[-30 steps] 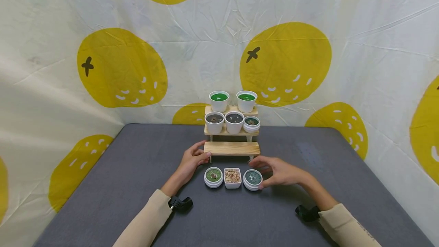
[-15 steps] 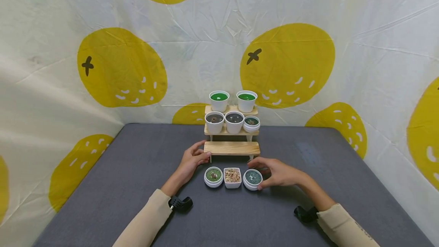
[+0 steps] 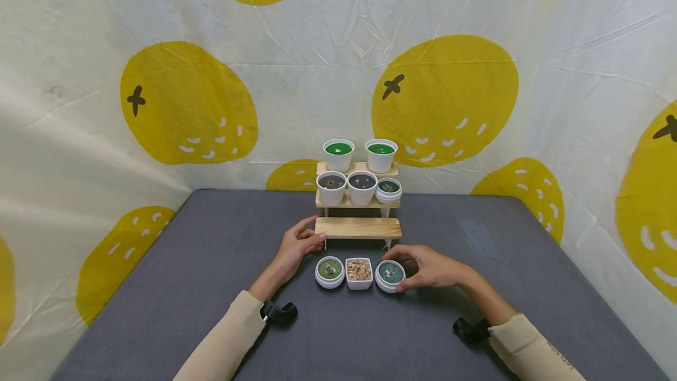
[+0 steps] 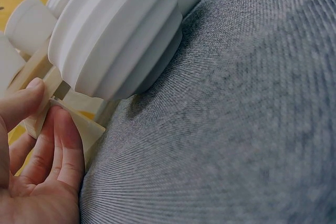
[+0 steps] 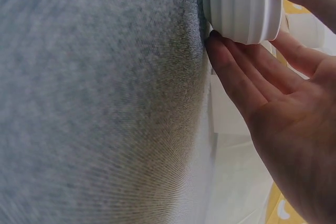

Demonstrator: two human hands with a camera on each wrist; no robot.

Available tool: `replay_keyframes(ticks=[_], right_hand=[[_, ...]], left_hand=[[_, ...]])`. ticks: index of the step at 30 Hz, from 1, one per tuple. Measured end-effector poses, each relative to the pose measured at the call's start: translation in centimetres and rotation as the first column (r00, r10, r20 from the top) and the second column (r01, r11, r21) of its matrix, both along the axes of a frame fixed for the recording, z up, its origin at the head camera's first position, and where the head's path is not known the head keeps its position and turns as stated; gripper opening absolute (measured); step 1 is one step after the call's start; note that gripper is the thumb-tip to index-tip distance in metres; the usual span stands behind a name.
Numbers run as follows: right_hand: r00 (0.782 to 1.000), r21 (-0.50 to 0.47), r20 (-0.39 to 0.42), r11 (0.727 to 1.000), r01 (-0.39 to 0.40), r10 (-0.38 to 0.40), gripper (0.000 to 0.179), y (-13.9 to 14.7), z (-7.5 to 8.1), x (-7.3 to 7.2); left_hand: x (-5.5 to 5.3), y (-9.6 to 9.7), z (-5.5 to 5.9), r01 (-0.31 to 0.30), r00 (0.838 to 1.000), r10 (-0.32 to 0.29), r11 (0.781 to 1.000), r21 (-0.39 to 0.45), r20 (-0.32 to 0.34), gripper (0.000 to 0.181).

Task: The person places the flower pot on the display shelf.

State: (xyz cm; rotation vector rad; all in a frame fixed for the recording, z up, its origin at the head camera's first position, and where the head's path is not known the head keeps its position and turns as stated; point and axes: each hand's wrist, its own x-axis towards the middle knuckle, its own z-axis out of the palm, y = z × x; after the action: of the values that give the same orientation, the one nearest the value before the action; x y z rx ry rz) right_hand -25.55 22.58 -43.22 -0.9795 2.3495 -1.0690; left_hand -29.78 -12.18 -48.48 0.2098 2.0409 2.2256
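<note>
My left hand point(image 3: 288, 254) pinches the left end of the lowest step of a three-tier wooden stand point(image 3: 358, 228); in the left wrist view, thumb and fingers close around the wood at its leg. With thumb and fingers about its rim and side, my right hand point(image 3: 431, 266) grips a round white ribbed pot point(image 3: 390, 273) with speckled blue-green contents. That pot is upright on the table. To its left stand a square white dish point(image 3: 358, 275) of tan bits and a round white pot with green contents point(image 3: 329, 271). The right wrist view shows the gripped pot's ribbed side point(image 5: 241, 9).
Two white cups with bright green contents point(image 3: 338, 163) stand on the top tier. The middle tier bears two white cups with dark contents point(image 3: 362, 193) and a small ribbed pot point(image 3: 388, 196). A grey cloth point(image 3: 238, 216) covers the table; a lemon-print curtain point(image 3: 307, 93) hangs behind.
My right hand has shifted very slightly left, its thumb closer in on the pot. The left hand, stand and pots keep their places.
</note>
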Motion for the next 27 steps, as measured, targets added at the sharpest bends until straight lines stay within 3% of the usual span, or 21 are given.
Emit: replay_keyframes(ticks=[11,27], right_hand=[[1.000,0.020,-0.013,1.000,0.006,-0.006,0.061,0.0,0.1,0.0],[1.000,-0.042,-0.003,0.999,0.023,-0.023,0.060,0.1,1.2,-0.2]], left_hand=[[0.0,0.1,0.1,-0.008,1.000,0.008,1.000,0.010,0.002,0.064],[0.1,0.1,0.2,-0.011,1.000,0.011,1.000,0.005,0.005,0.065]])
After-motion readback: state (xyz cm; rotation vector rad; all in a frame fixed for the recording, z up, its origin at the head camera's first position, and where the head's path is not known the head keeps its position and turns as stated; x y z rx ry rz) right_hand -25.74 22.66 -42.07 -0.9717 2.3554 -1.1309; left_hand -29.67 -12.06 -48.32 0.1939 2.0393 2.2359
